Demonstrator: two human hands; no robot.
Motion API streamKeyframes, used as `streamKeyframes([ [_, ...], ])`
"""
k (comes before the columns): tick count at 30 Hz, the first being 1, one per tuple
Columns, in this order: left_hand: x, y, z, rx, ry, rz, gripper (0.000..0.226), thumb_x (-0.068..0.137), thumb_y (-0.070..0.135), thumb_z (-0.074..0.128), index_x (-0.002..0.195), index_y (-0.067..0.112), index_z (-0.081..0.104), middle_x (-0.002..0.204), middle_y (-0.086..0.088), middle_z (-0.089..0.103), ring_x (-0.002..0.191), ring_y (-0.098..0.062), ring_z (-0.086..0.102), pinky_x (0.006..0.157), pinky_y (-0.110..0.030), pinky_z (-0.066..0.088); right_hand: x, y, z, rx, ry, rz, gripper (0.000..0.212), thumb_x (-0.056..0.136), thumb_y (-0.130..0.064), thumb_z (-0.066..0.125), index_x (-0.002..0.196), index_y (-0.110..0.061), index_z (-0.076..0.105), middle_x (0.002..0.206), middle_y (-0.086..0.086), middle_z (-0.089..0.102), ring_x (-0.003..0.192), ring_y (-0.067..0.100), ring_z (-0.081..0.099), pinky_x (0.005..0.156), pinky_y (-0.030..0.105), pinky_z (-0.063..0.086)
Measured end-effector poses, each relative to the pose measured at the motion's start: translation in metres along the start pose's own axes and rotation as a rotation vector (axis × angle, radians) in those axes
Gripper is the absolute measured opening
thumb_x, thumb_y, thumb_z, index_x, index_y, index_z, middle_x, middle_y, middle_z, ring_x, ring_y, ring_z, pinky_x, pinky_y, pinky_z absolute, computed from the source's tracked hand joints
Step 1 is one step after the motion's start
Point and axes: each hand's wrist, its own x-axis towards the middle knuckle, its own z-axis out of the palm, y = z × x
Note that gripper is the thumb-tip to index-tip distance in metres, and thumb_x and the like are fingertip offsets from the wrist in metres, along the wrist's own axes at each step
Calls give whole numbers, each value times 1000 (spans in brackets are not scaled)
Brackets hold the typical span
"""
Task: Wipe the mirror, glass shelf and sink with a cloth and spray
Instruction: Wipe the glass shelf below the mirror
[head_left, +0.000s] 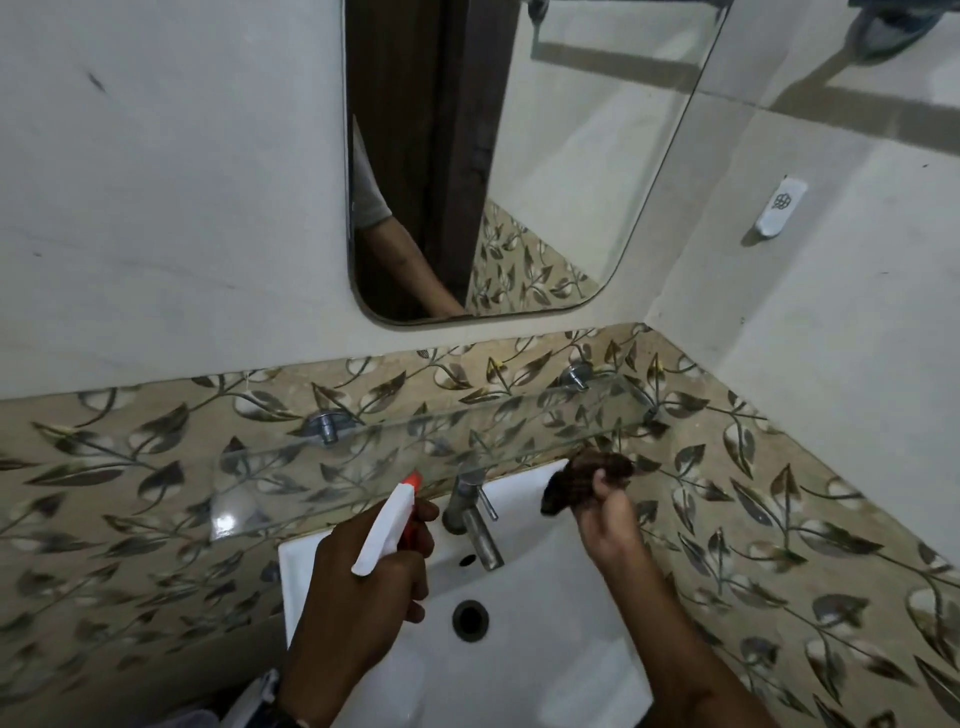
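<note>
Right now my left hand (363, 587) is wrapped around the neck of a spray bottle (385, 527), fingers closed about it, with one finger curled forward over the red trigger below the white head. Its red nozzle tip points up and away from me, toward the front edge of the glass shelf (363, 457), and sits just beside that edge. My right hand (608, 519) is raised over the right side of the sink (545, 649), fingers pinched shut on a bunched dark brown cloth (587, 480). The cloth is up near the right end of the shelf's front edge; whether it touches the glass I cannot tell. The shelf is clear glass, fixed to the leaf-patterned tile band (779, 519) by two metal brackets, one toward the left (327, 423) and one toward the right (576, 375), and it hangs over the back of the white basin. Between my two hands stands the metal tap (470, 519), its spout tilted down over the bowl, and the drain (470, 619) lies below it in the middle of the basin. Above the tile band, on the pale wall, hangs the mirror (519, 156) with rounded lower corners; in it I see a forearm, a grey sleeve and a dark wooden door. On the right-hand wall, well apart from the mirror, is a small white hook (780, 205).
</note>
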Motion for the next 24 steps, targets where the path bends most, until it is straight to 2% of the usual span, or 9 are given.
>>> streamKeyframes([
  [3,3,-5,0,-4,5,-18,37,61,-6,55,85,13,76,76,-15,67,44,-22,55,45,-36,53,24,-34,20,339,7,74,55,105,-41,40,147,-6,50,132,20,63,125,34,59,111,49,45],
  [5,5,-5,2,1,5,-24,36,62,-6,56,86,13,76,78,-15,68,45,-23,56,45,-37,54,31,-44,32,458,-54,94,67,100,-56,38,145,-9,51,143,25,56,136,40,51,117,56,37],
  [7,7,-6,5,27,7,-22,40,71,-18,53,86,12,75,78,-16,68,44,-22,56,44,-33,54,31,-45,44,471,-74,112,80,96,-68,30,147,-8,44,145,29,50,136,47,47,114,63,36],
  [9,9,-5,8,44,13,-17,42,73,-21,50,86,11,75,77,-16,69,43,-20,56,43,-28,53,31,-46,49,449,-63,120,87,94,-73,21,154,-11,33,150,30,41,138,48,42,113,63,35],
  [12,12,-4,12,38,32,-22,43,72,-22,50,84,12,75,75,-13,69,45,-19,56,44,-31,55,37,-43,46,380,-61,139,91,93,-76,17,158,-13,24,154,28,36,137,47,42,118,61,30],
  [16,16,-8,18,6,50,-18,36,69,-10,56,84,16,76,78,-16,69,45,-21,56,45,-31,55,32,-47,50,363,-47,136,84,97,-71,14,157,-14,28,154,28,36,127,45,48,115,57,34],
  [19,17,-10,19,-39,61,-24,40,56,4,52,83,20,77,79,-15,68,48,-20,55,47,-37,54,19,-51,57,428,-90,158,81,98,-70,16,152,-14,38,147,28,44,126,46,49,103,59,44],
  [22,15,-12,16,-61,77,-33,44,54,4,51,82,24,77,78,-14,67,51,-23,56,47,-38,54,1,-37,68,474,-186,206,79,99,-69,14,134,-12,54,134,27,55,122,46,52,90,58,55],
  [24,13,-11,11,-66,81,-20,43,56,0,53,81,24,78,78,-16,67,51,-24,55,48,-40,53,-14,-22,80,478,-253,242,84,97,-72,17,142,-9,51,143,29,53,132,47,49,93,63,54],
])
